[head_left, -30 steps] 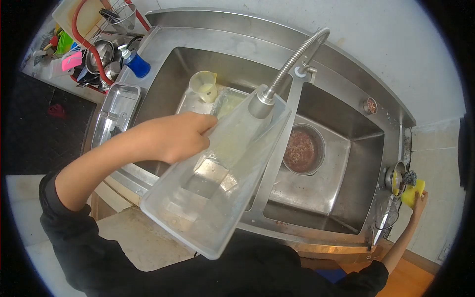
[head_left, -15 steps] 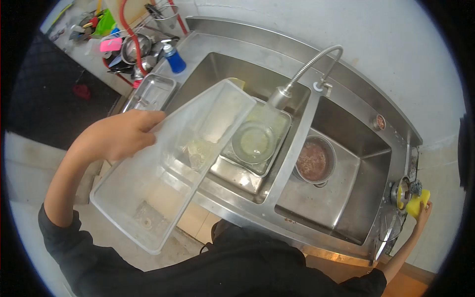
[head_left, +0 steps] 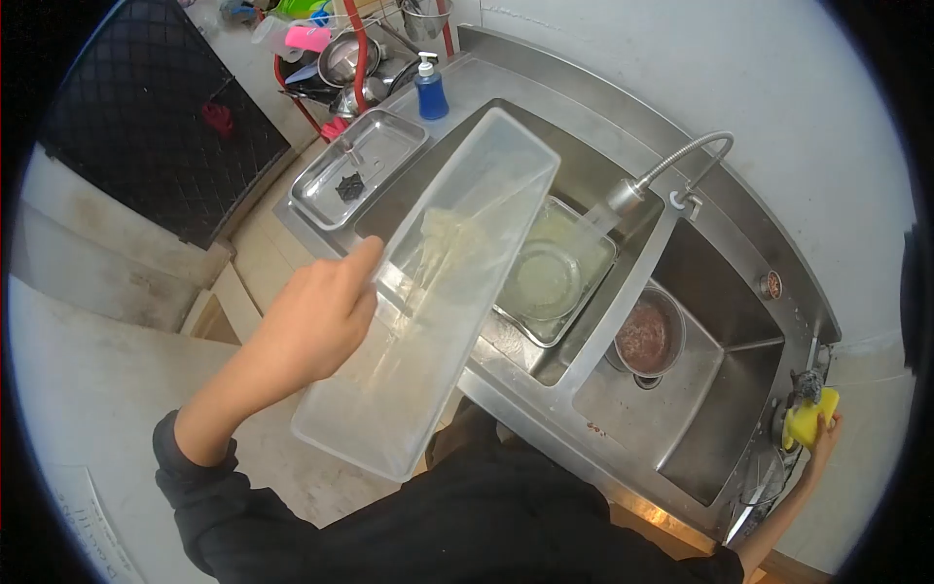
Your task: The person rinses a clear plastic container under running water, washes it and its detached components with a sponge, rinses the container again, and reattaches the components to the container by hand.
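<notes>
My left hand (head_left: 316, 316) grips the long side rim of a translucent rectangular plastic container (head_left: 389, 414), tilted over the left sink basin and the counter's front edge. Some liquid seems to lie inside it, and the basin shows through its walls. Far to the right, my right hand (head_left: 825, 438) is closed on a yellow sponge (head_left: 809, 419). Beside the sponge are a dark scouring pad (head_left: 807, 385) and a metal bowl, partly hidden. Water runs from the spring-neck faucet (head_left: 628, 195) onto a round bowl (head_left: 543, 282) in a metal tray (head_left: 605, 265) in the left basin.
A pot of reddish-brown liquid (head_left: 647, 336) stands in the right basin (head_left: 691, 414). A blue soap pump bottle (head_left: 431, 92) and a steel tray (head_left: 321, 200) with a dark strainer piece (head_left: 349, 187) are on the left counter. Pans (head_left: 348, 60) crowd a red-framed rack behind.
My left hand and the plastic container have shifted right in view, and the container is steeper. My right hand still holds the sponge at the right. The view has turned, showing more of the left counter.
</notes>
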Demonstrator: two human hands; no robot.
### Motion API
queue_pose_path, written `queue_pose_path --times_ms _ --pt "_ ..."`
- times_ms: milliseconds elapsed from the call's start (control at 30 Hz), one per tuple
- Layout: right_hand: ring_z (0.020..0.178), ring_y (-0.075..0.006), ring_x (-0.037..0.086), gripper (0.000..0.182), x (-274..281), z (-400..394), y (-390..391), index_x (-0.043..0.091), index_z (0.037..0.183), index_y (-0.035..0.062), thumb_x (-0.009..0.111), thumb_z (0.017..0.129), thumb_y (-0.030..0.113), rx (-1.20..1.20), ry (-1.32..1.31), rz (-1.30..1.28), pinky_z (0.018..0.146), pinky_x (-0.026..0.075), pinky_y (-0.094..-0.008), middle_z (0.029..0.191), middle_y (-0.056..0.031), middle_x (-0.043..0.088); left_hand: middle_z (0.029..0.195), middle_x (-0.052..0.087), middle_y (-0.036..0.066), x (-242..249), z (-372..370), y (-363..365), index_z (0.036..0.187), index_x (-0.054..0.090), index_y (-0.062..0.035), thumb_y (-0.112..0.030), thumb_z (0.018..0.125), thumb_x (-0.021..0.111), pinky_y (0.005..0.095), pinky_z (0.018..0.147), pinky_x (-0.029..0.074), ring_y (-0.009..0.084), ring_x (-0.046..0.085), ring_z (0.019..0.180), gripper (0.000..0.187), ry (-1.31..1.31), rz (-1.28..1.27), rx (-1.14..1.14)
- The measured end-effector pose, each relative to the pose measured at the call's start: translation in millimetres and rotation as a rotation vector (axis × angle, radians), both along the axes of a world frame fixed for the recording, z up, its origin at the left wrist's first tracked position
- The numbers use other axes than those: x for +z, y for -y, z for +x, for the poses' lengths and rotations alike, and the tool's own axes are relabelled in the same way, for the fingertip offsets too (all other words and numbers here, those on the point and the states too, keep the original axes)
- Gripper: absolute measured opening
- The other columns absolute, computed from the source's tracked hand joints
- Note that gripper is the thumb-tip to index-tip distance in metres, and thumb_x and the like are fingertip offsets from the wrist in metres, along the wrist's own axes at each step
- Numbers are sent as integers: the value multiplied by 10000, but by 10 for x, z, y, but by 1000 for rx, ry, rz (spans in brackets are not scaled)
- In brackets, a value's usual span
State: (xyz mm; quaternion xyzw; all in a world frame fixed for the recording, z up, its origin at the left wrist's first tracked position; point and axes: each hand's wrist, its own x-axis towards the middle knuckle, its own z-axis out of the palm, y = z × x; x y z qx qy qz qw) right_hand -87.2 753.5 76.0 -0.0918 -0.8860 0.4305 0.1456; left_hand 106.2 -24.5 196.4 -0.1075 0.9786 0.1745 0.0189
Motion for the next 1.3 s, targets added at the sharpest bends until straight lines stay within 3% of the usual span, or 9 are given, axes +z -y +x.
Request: queue_pose_path --times_ms 200,267,500,733,900,967,1133,1267,1300 --pt "847 -126 546 287 -85 74 1330 454 1074 54 555 839 186 74 -17 -124 707 443 -257 973 -52 556 609 490 253 -55 39 -153 893 363 29 -35 765 413 502 585 367 435 488 629 152 -29 65 -65" --pt "863 -112 535 293 -162 178 1947 459 1091 49 552 830 144 256 250 -341 732 436 -253 970 -31 543 607 488 250 -81 26 -168 879 362 29 -35 763 416 498 577 366 429 488 621 143 -52 72 -100" --pt "995 -178 535 380 -1467 564 3571 413 1192 31 527 831 66 372 428 -972 858 436 -317 1105 -76 534 598 476 247 -93 39 -236 885 364 29 -34 758 419 492 572 360 431 480 623 152 -59 82 -123" --pt "985 -204 545 347 -1642 660 3370 432 1169 23 506 844 116 175 375 -1402 844 445 -330 1097 -89 542 857 533 270 -51 59 -250 1119 427 55 -63 785 466 389 699 406 386 537 815 357 9 115 20" --pt "958 -203 558 355 -1047 531 2194 447 1162 31 510 825 120 141 40 -1209 819 460 -345 1075 -82 555 905 532 270 -248 115 -214 1165 430 37 -79 805 470 391 718 410 383 535 844 380 -40 117 38" --pt "960 -200 555 370 -805 461 1550 445 1166 32 525 820 137 69 -100 -1051 813 461 -341 1081 -85 552 1130 505 233 -403 142 -114 1263 375 7 -69 820 464 341 883 379 313 504 1049 459 -110 5 54" --pt "917 -195 562 376 -11 426 398 452 1151 36 542 807 156 -112 -302 -741 790 458 -329 1019 -88 558 1299 382 208 -464 3 -255 1290 326 38 -23 832 427 327 1008 267 283 368 1216 472 -86 311 201" --pt "883 -271 587 337 -476 127 -613 490 1095 -3 512 779 109 -420 -347 27 771 457 -354 970 -150 595 1327 344 216 -588 -58 -273 1279 305 85 14 825 400 325 1022 243 277 337 1241 469 -128 344 219" --pt "918 -305 573 347 -520 116 -626 504 1096 10 511 768 125 -466 -176 330 785 448 -376 987 -176 592 1330 340 215 -524 -67 -313 1284 300 83 31 816 392 324 1025 237 273 331 1246 480 -20 154 200"
